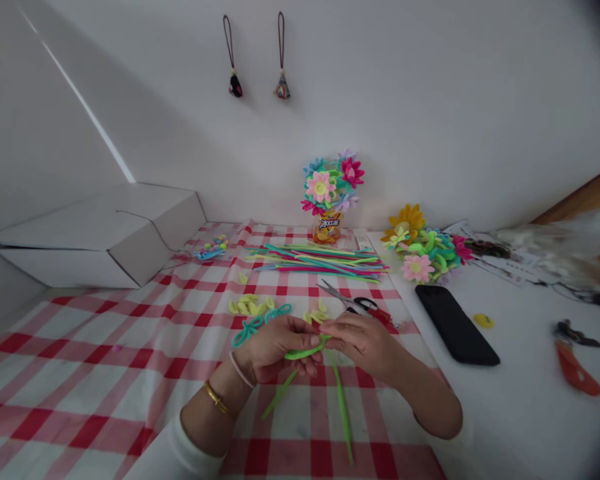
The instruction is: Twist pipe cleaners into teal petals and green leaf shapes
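Between my two hands is a bright green pipe cleaner [341,407], with two ends hanging down over the cloth. My left hand [285,343] pinches a bent stretch of it between thumb and fingers. Close by on the right, my right hand [363,339] grips the same pipe cleaner with its fingertips. Teal looped pipe-cleaner pieces [250,330] lie just behind my left hand. Small pale yellow petal shapes [253,305] are piled beyond them, and more yellow petals [316,313] sit behind my fingers. Scissors [336,291] lie past my right hand, partly hidden by it.
A bundle of coloured pipe cleaners [320,261] lies across the checked cloth [105,373]. Behind it stands a container [329,228] of fuzzy flowers. A white box [130,227] is at left; more flowers [430,257], a black phone [455,323] and red-handled pliers [575,363] are at right.
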Demonstrator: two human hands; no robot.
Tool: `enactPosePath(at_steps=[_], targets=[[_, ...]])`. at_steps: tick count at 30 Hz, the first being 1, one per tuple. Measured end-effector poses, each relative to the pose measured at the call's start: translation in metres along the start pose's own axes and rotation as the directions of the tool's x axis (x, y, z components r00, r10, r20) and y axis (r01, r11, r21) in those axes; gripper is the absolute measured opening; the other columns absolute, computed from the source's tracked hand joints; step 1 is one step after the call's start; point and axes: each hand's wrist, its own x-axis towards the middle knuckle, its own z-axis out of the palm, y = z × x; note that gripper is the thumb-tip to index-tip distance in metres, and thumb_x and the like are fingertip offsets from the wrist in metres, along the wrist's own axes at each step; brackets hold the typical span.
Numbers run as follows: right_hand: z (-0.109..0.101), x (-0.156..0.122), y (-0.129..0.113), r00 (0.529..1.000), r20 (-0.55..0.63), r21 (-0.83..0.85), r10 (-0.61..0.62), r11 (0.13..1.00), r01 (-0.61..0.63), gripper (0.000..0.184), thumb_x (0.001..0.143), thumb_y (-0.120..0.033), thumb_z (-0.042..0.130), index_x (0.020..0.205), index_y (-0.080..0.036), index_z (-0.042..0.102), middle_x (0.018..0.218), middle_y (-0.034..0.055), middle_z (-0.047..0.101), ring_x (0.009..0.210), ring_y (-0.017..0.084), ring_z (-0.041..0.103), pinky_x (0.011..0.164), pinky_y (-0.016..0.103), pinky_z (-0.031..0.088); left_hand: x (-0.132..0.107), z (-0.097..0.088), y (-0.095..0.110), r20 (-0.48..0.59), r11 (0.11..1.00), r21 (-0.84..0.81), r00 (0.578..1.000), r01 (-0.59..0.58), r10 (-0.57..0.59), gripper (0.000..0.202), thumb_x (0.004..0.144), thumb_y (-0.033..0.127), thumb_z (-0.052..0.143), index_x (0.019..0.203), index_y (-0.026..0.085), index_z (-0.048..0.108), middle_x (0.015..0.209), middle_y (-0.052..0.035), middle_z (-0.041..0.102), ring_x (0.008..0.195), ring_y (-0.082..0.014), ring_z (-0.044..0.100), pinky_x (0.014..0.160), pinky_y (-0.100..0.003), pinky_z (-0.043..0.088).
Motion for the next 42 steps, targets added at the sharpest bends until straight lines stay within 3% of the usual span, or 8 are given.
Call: enactPosePath(at_steps=[6,16,25,31,34,37,40,42], targets=[[-0.002,0.001,-0.002,0.999,0.042,-0.007,0.016,1.000,-0.015,0.018,0.086,-0.017,0.051,0.095,-0.016,0.067,0.083,0.0087,0.069,0.078,0.017,0.063,0.068,0.027,0.053,0.001,0.001,-0.001,0.001,0.999,-0.025,1.000,0.021,-0.021,0.018,0.066,0.021,0.071,0.078,0.009,0.064,0.058,-0.0044,0.065,0.043,-0.0111,0.059,0.043,-0.019,0.046],[0.000,-0.003,0.003,0.999,-0.008,-0.059,-0.046,0.997,0.045,0.014,0.084,-0.017,0.055,0.093,-0.019,0.065,0.082,0.0052,0.066,0.076,0.016,0.056,0.071,0.035,0.048,-0.001,0.007,0.001,-0.078,0.998,-0.062,0.997,-0.015,0.010,0.014,0.062,0.015,0.071,0.073,0.010,0.064,0.052,-0.0037,0.064,0.040,-0.0106,0.056,0.039,-0.018,0.045],[0.001,-0.005,0.001,0.997,0.064,-0.137,-0.050,0.989,0.058,0.016,0.085,-0.012,0.049,0.089,-0.019,0.064,0.083,0.0045,0.067,0.077,0.016,0.056,0.077,0.036,0.043,0.002,0.008,-0.002,-0.096,0.997,-0.069,0.995,-0.022,0.016,0.017,0.057,0.016,0.073,0.069,0.010,0.062,0.050,-0.0043,0.063,0.039,-0.0120,0.056,0.038,-0.020,0.045],[-0.004,-0.001,-0.008,0.998,0.058,-0.055,0.022,0.998,-0.018,0.018,0.083,-0.014,0.048,0.077,-0.017,0.064,0.073,0.0049,0.065,0.070,0.017,0.055,0.069,0.034,0.041,0.001,0.010,-0.002,-0.104,0.990,0.089,0.987,-0.112,0.121,0.020,0.058,0.023,0.074,0.064,0.010,0.060,0.049,-0.0038,0.063,0.041,-0.0121,0.056,0.041,-0.022,0.046],[-0.005,0.000,-0.010,0.983,0.095,0.117,0.155,0.979,-0.166,0.017,0.079,-0.014,0.049,0.071,-0.017,0.063,0.066,0.0032,0.062,0.065,0.015,0.053,0.063,0.030,0.040,0.000,0.011,-0.002,-0.077,0.961,0.230,0.981,-0.154,0.176,0.018,0.061,0.025,0.072,0.064,0.011,0.060,0.051,-0.0030,0.062,0.041,-0.0122,0.056,0.043,-0.023,0.044],[-0.002,0.000,-0.008,0.879,0.263,0.388,0.396,0.791,-0.473,0.013,0.074,-0.015,0.054,0.064,-0.017,0.061,0.058,-0.0014,0.055,0.054,0.010,0.046,0.051,0.023,0.035,-0.003,0.011,-0.003,-0.046,0.845,0.476,0.953,-0.243,0.300,0.011,0.066,0.022,0.066,0.063,0.013,0.062,0.054,-0.0018,0.062,0.046,-0.0114,0.056,0.046,-0.021,0.042],[0.004,-0.001,-0.005,0.677,0.520,0.610,0.521,0.329,-0.721,0.008,0.068,-0.017,0.058,0.060,-0.016,0.058,0.050,-0.0044,0.048,0.045,0.007,0.040,0.045,0.020,0.031,-0.006,0.013,-0.001,0.076,0.562,0.738,0.874,-0.373,0.481,0.008,0.069,0.017,0.062,0.064,0.014,0.067,0.059,-0.0028,0.063,0.055,-0.0116,0.057,0.053,-0.021,0.041],[0.009,-0.001,-0.003,0.578,0.633,0.658,0.514,0.036,-0.752,0.007,0.065,-0.020,0.059,0.060,-0.015,0.056,0.048,-0.0050,0.047,0.043,0.007,0.040,0.043,0.020,0.032,-0.007,0.014,0.001,0.151,0.434,0.797,0.833,-0.421,0.532,0.009,0.070,0.017,0.061,0.066,0.015,0.069,0.063,-0.0039,0.065,0.061,-0.0125,0.058,0.059,-0.021,0.042]])
